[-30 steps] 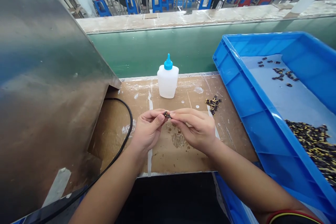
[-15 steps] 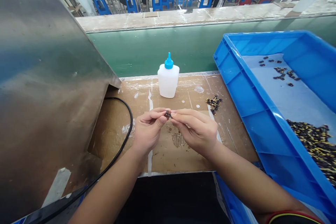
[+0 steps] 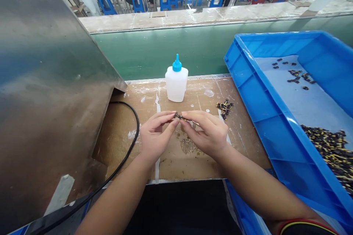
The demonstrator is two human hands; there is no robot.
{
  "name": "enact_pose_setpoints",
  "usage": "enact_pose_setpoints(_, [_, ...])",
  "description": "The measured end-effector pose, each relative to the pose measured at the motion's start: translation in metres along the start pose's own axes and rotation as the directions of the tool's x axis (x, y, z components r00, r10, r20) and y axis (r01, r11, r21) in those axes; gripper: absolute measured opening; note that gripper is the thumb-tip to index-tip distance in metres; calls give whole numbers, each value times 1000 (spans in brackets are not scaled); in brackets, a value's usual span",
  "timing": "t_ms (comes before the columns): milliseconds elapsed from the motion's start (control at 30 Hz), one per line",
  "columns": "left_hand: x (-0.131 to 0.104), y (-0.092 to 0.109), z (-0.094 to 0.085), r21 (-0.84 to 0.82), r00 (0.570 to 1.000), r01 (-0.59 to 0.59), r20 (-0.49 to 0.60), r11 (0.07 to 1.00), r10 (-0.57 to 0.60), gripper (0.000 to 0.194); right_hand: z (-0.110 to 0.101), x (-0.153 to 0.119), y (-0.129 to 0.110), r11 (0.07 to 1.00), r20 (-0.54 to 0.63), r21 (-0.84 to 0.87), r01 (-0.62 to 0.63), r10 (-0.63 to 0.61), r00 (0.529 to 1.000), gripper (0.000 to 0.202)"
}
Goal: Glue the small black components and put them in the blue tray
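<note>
Between the fingertips of both hands is a small dark part with a yellowish bit [image 3: 179,116]; its exact kind is too small to make out. My left hand [image 3: 156,132] pinches its left end with thumb and fingers. From the other side, my right hand [image 3: 206,130] pinches the right end. Both hands are raised over the cardboard-covered bench [image 3: 171,169]. Just beyond them stands a white squeeze bottle [image 3: 177,85] with a blue nozzle cap. To the right of my right hand lies a small pile of similar black-and-yellow parts [image 3: 225,108].
A large blue bin [image 3: 257,106] on the right holds a heap of black-and-yellow parts [image 3: 331,150] and several scattered ones. A metal housing [image 3: 55,91] rises at the left, with a black cable [image 3: 137,125] curving beside it. Beyond the green strip [image 3: 154,51], people sit among blue stools.
The fingertips have shifted slightly, and more of the small part now shows between them. My right fingers have drawn a little to the right. Bottle, pile and bin stay where they were.
</note>
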State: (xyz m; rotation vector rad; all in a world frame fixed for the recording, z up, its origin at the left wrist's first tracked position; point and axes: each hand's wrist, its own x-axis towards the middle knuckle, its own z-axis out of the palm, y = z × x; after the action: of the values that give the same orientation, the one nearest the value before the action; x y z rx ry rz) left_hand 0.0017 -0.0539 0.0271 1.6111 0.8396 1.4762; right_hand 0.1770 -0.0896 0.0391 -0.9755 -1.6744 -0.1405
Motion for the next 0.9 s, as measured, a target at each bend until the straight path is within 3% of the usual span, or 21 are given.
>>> enact_pose_setpoints(400, [0, 3, 1, 117, 995, -97, 40, 988, 93, 19, -1, 1, 2, 992, 53, 64, 105, -109, 993, 23])
enact_pose_setpoints(700, [-2, -5, 0, 99, 996, -82, 45, 992, 78, 11, 0, 0, 7, 992, 102, 121, 42, -54, 993, 20])
enact_pose_setpoints(900, [-1, -8, -2, 91, 991, -118, 72, 989, 112, 9, 4, 2, 10, 980, 56, 151, 132, -142, 988, 18])
